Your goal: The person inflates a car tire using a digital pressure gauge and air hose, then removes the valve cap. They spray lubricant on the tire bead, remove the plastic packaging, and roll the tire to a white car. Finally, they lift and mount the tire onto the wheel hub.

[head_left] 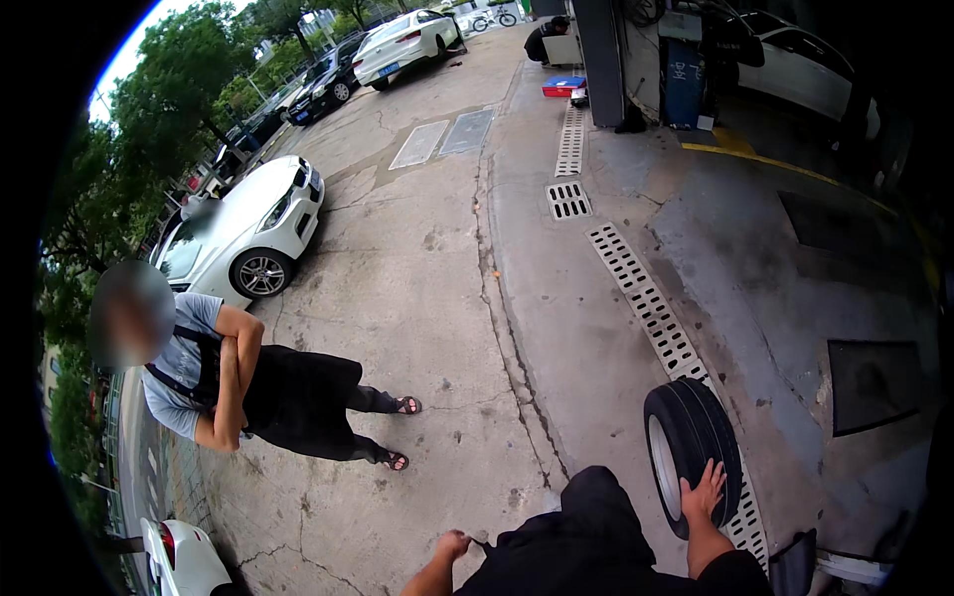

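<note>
At the lower right, a black tyre [708, 422] on a pale rim stands upright on its tread, over the slotted drain strip. My right hand [705, 490] lies on the tread with its fingers spread and is not wrapped round it. Left of my dark clothing, my left hand [453, 544] hangs low with the fingers curled in. A bit of dark cloth shows beside that hand; whether anything is inside the fingers is hidden.
A person [238, 377] in a dark apron stands at the left with folded arms. Behind is a white car [248, 223]. The drain covers [636, 283] run away from me. A dark mat [874, 385] lies at the right; a red and blue box [563, 86] is far off beside a pillar [594, 65].
</note>
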Available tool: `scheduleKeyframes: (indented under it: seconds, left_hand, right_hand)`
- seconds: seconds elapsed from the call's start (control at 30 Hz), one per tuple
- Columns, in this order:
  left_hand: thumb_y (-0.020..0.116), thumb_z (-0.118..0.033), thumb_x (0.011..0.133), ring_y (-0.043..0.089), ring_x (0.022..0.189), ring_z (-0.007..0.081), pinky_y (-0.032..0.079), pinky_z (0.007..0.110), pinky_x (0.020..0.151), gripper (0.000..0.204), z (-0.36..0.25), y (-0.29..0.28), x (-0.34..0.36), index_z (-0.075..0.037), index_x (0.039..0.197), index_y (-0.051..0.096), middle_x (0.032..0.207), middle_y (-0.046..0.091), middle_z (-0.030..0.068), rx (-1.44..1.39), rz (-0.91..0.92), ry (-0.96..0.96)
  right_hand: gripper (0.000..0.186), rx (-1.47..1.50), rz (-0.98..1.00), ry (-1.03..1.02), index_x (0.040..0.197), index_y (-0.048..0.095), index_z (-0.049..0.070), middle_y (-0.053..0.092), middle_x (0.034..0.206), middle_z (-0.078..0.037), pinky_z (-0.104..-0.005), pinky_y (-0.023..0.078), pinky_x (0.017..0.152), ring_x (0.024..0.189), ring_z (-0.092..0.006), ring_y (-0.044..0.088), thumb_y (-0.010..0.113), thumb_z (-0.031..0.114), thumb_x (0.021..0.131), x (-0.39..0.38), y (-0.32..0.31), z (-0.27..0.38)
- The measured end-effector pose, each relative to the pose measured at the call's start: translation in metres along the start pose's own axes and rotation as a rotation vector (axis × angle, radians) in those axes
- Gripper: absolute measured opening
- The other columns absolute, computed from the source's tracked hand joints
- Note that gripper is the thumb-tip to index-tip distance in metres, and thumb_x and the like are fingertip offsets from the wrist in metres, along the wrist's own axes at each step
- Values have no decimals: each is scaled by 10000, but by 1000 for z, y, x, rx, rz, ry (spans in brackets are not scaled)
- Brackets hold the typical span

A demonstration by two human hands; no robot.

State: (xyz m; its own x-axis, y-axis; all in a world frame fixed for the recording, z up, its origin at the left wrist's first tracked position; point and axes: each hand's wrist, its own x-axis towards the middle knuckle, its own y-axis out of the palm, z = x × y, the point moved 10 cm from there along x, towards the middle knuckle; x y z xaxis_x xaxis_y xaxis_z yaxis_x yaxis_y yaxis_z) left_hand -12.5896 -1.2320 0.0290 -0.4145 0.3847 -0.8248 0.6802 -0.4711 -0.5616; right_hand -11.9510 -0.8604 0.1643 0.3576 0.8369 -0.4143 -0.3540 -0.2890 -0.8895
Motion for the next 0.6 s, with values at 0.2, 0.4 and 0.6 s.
scheduleKeyframes:
  seconds: [0.2,0.4,0.6]
  left_hand:
    - [630,-298,1023,716,971,183,558,321,806,492,-374,-442,146,-16,1425,596,1143,748,87,-776,-288,584]
    - [638,-318,1032,729,984,215,569,343,805,485,-414,-499,267,-12,1406,600,1184,748,119,-695,-59,438]
    - [721,-318,898,757,959,259,590,357,870,345,-212,-490,372,-87,1150,766,1070,791,99,37,192,254]
  right_hand:
    - [874,28,-150,90,1641,299,179,208,1733,-90,-596,309,1229,1580,-373,221,752,227,895,103,23,122]
    - [783,111,-255,385,1597,391,176,284,1700,-128,-464,320,1257,1545,-375,296,715,201,884,187,29,222]
    - [851,100,-226,217,1628,346,171,280,1681,-236,-493,273,1263,1534,-439,291,723,466,924,356,-39,391]
